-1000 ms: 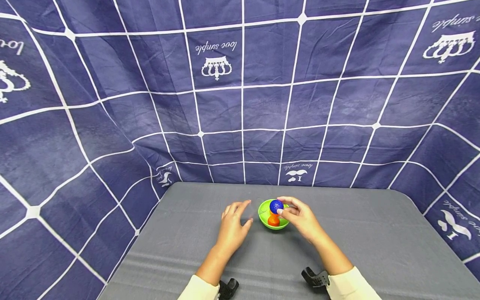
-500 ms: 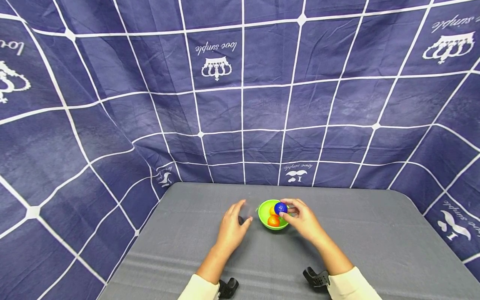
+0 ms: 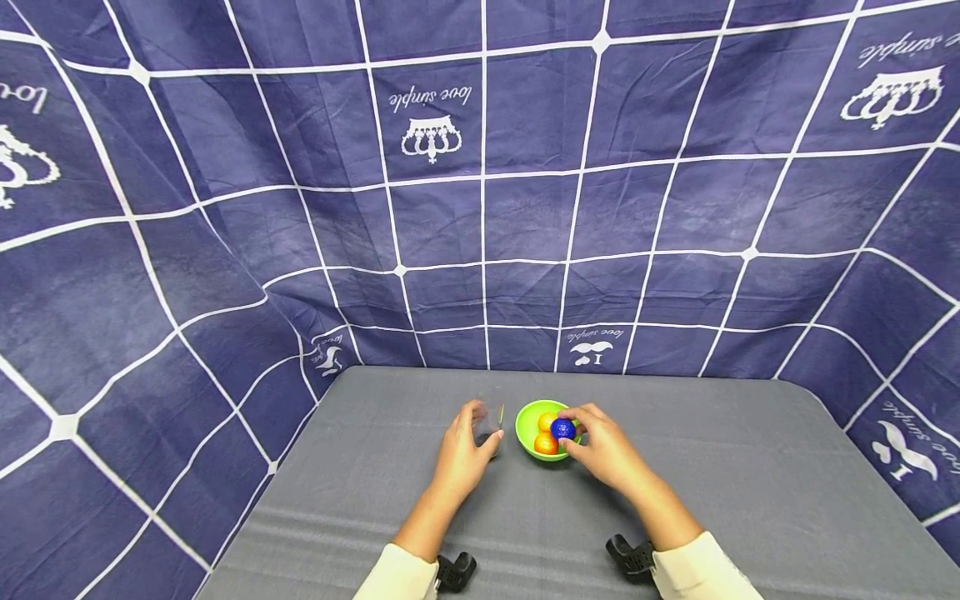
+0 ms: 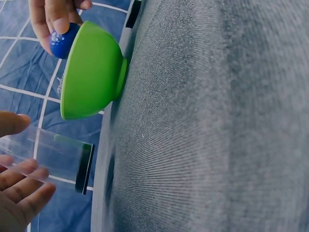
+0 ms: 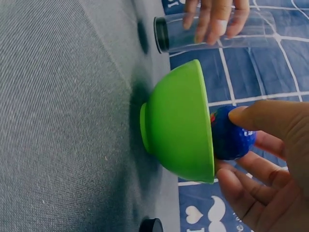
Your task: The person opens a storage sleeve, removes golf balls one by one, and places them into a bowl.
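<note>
My right hand (image 3: 606, 450) pinches a blue dimpled ball (image 5: 232, 133) between thumb and fingers, right at the rim of a green bowl (image 5: 178, 123). Inside the bowl lie a yellow-orange ball (image 3: 547, 422) and a redder orange ball (image 3: 546, 444). To the bowl's left, my left hand (image 3: 459, 454) grips a clear see-through tube (image 4: 60, 150) with thumb and fingers around its side. The tube's dark base (image 4: 84, 168) points down, close over the table, and nothing shows inside its clear wall.
The grey cloth-covered table (image 3: 720, 467) reaches back to a blue curtain (image 3: 540, 208) with white grid lines, which also rises at both sides. Black wrist mounts (image 3: 456, 572) sit by both sleeves.
The blue ball has moved down and slightly right with my right hand, uncovering the yellow-orange ball. My left hand has brought the clear tube left, away from the bowl, and more upright.
</note>
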A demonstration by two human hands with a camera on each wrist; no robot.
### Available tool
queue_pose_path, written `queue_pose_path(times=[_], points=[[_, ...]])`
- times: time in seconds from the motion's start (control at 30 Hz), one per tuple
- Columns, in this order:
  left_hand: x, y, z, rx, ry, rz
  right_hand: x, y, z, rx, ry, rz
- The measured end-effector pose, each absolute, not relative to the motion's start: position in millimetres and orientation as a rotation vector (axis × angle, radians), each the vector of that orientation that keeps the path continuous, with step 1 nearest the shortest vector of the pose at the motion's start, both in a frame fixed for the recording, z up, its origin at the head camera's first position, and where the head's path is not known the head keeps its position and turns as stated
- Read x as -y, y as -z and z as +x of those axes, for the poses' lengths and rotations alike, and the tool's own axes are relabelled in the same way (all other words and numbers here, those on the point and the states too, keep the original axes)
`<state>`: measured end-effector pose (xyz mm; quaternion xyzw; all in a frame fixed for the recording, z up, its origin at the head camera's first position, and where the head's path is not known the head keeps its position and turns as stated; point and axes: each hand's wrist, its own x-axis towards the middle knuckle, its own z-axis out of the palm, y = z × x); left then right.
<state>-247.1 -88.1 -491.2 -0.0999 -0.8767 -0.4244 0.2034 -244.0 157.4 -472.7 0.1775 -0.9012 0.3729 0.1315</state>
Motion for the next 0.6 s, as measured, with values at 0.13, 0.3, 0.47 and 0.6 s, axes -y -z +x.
queue_pose_path(times=[0.13,0.3,0.47,0.6], points=[[87.9,491.4,-247.6,2.458,1.260,-0.262,-154.8,473.8,-243.6,2.626,-0.924,0.549],[87.9,493.8,-249.4,2.479,1.291,-0.242,-153.5,473.3,-245.3,2.653,-0.750,0.580],[88.1,496.0,-251.8,2.487,1.311,-0.251,-153.6,470.2,-247.9,2.693,-0.691,0.588],[88.0,497.9,-253.4,2.484,1.349,-0.247,-153.9,468.9,-250.8,2.711,-0.642,0.601]])
